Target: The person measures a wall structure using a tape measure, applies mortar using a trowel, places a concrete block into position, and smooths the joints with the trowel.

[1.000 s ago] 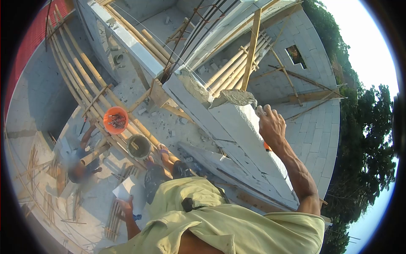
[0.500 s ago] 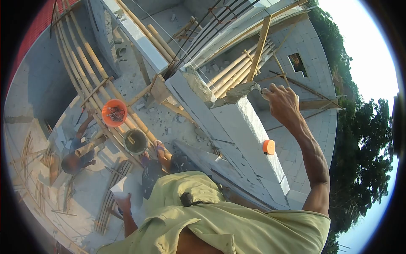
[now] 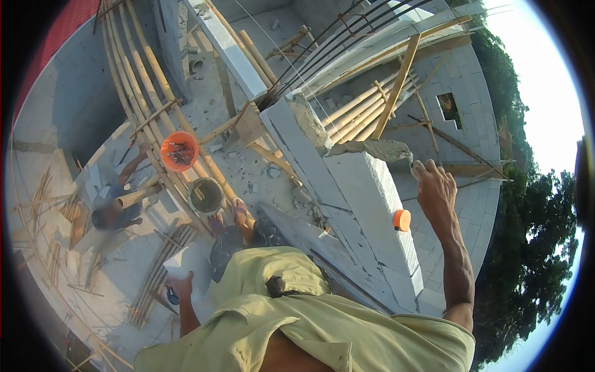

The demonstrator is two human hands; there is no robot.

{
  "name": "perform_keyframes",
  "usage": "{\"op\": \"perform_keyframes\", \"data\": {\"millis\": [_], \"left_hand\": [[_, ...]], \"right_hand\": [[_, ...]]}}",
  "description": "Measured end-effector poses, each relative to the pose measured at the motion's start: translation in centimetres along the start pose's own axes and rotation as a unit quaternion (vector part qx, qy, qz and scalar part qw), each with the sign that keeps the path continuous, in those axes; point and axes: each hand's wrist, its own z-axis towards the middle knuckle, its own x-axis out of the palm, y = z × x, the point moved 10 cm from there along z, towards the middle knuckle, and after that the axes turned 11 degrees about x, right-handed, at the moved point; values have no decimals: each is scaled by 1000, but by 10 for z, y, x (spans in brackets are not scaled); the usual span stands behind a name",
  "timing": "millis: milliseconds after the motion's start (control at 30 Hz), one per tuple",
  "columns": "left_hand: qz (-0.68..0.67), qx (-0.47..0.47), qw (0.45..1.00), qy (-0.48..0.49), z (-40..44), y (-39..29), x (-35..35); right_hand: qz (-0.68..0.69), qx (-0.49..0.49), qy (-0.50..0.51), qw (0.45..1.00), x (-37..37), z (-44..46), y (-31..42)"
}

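My right hand [image 3: 436, 189] is closed around the handle of a trowel [image 3: 396, 150]. Grey mortar coats its blade, which lies over the end of the white block wall [image 3: 365, 186], by the mortar-covered gap. In my left hand [image 3: 181, 286], low at my side, is a white block [image 3: 180, 263], gripped at its edge. An orange round object [image 3: 401, 220] sits on top of the wall, nearer to me than the trowel. The underside of the blade is hidden.
Bamboo scaffold poles [image 3: 152, 80] run beneath my feet, with an orange bucket [image 3: 179, 152] of debris and a dark bucket [image 3: 203, 196] on them. Another person [image 3: 118, 211] is below at the left. Steel rods [image 3: 328, 43] and a taut string cross near the wall.
My right hand has come down and to the right, levelling the trowel blade over the wall end. My left hand still holds the block. The whole view has shifted slightly.
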Motion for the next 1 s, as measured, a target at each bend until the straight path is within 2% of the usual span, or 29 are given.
{"op": "perform_keyframes", "data": {"millis": [67, 133, 167, 233, 300, 333, 367, 400, 467, 600, 667, 767, 800, 833, 867, 900, 933, 1000], "left_hand": [[17, 5, 1000, -20, -8, -15, -10], [23, -35, 999, -21, -16, -5, -11], [17, -21, 998, -50, -18, -10, -17], [19, -12, 996, -84, -24, -27, -30], [8, -41, 998, -55, -30, -44, -34], [14, -46, 997, -57, -33, -48, -38], [18, -37, 998, -54, -34, -55, -43], [20, -28, 998, -53, -35, -60, -44], [15, -32, 997, -61, -41, -70, -54], [34, -25, 994, -99, -50, -107, -75], [30, -33, 994, -104, -55, -112, -80], [49, -58, 993, -89, -71, -109, -85], [66, -75, 992, -78, -73, -107, -85], [77, -77, 991, -74, -74, -112, -87], [52, -73, 993, -75, -76, -118, -89], [28, -74, 994, -77, -81, -118, -89], [40, -88, 992, -77, -86, -113, -88], [53, -115, 989, -77, -91, -105, -91]], "right_hand": [[21, 71, -16, 997, -14, -20, -5], [100, 138, -42, 985, -26, -44, -7], [114, 119, -35, 986, -29, -50, 11], [309, 202, 88, 925, -11, -63, 33], [394, 132, 172, 893, 38, -70, 90], [429, 97, 242, 865, 86, -77, 126], [458, 48, 315, 830, 95, -78, 176], [510, 40, 411, 755, 136, -88, 220], [543, -11, 465, 699, 214, -103, 307], [559, 18, 584, 588, 340, -131, 476], [544, 32, 589, 597, 405, -140, 552], [494, -14, 441, 750, 531, -150, 677], [390, -179, 427, 796, 563, -157, 730], [276, -354, 351, 822, 588, -167, 777], [205, -490, 254, 809, 612, -180, 818], [311, -322, 478, 756, 584, -164, 796], [412, -90, 609, 671, 544, -150, 763], [522, 184, 674, 489, 546, -168, 763]]}}
